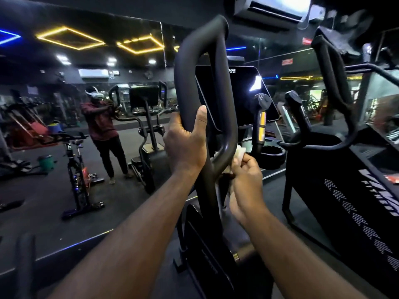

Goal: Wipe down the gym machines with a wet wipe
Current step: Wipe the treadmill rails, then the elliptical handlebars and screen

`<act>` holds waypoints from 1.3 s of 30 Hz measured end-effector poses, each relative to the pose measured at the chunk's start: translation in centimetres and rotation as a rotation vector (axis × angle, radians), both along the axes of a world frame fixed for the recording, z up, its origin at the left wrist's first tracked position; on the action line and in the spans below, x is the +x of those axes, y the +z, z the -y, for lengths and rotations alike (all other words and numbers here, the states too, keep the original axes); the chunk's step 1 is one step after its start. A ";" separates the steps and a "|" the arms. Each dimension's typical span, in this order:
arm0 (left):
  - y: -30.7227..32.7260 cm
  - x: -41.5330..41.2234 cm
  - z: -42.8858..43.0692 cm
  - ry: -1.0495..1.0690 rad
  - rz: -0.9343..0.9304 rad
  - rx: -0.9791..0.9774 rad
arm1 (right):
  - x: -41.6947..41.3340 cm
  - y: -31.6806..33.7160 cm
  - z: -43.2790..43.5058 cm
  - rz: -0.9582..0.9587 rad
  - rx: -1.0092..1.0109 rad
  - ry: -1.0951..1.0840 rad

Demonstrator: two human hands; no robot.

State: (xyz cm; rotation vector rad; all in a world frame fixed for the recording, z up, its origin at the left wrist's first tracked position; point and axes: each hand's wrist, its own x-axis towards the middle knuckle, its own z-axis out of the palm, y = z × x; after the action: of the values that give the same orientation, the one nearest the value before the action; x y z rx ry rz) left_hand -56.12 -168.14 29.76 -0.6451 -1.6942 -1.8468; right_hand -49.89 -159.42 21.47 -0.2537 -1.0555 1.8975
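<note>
Holding the handlebar [184, 67] with left grip [185, 145], pinching wet wipe [240, 151] against it with right grip [244, 180], just lower right.

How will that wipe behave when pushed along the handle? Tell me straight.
Probably floppy: the wipe sits bunched in the right hand. Likely light, since a finger pinch holds it. It may crumple rather than slide against the handle.
</note>
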 end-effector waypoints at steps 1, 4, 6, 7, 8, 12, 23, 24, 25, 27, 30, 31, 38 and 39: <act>0.0 0.1 0.1 0.012 0.004 -0.011 | 0.2 0.7 0.0 -0.028 -0.027 0.059; -0.2 -0.2 0.0 0.007 -0.007 -0.001 | 1.7 -0.1 1.7 -0.008 -0.058 0.268; -0.3 -0.3 0.0 -0.014 -0.010 0.017 | 2.2 -0.7 2.0 0.031 -0.092 0.435; -0.3 -0.3 0.0 -0.014 -0.009 0.019 | 2.1 -0.4 1.3 0.045 -0.108 0.487; -0.2 -0.3 0.0 -0.008 -0.008 0.012 | 1.8 0.2 0.4 0.041 -0.122 0.526; -0.2 -0.1 0.0 -0.006 -0.021 0.010 | 0.8 1.9 -1.8 -0.023 -0.195 0.625; 0.1 0.3 -0.2 0.062 -0.019 0.025 | -1.4 3.8 -5.3 -0.094 -0.151 0.606; 0.1 0.4 -0.3 0.075 -0.019 0.022 | -1.0 3.0 -4.9 -0.101 -0.093 0.548; 0.1 0.5 -0.4 0.088 -0.018 0.017 | -0.5 1.9 -4.5 -0.115 -0.024 0.474; 0.1 0.7 -0.4 0.094 -0.024 0.004 | 0.2 -0.2 -3.7 -0.149 0.165 0.265; 0.1 0.8 -0.5 0.114 -0.020 -0.014 | -0.5 0.0 -4.8 -0.124 0.602 -0.102; 0.2 1.0 -0.5 0.121 -0.017 -0.017 | -0.6 0.4 -5.3 -0.131 0.721 -0.175; 1.0 1.7 -2.0 0.182 0.128 0.067 | 0.2 -1.0 -10.6 -0.280 1.646 -0.274; 1.0 1.7 -2.3 0.213 0.147 0.057 | 0.0 0.2 -11.7 -0.310 1.774 -0.278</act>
State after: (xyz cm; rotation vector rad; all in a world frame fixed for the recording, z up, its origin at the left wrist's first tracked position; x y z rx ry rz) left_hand -54.47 -165.84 30.79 -0.2986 -1.7220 -1.8201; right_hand -49.86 -147.71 21.70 0.8243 -1.8807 0.2431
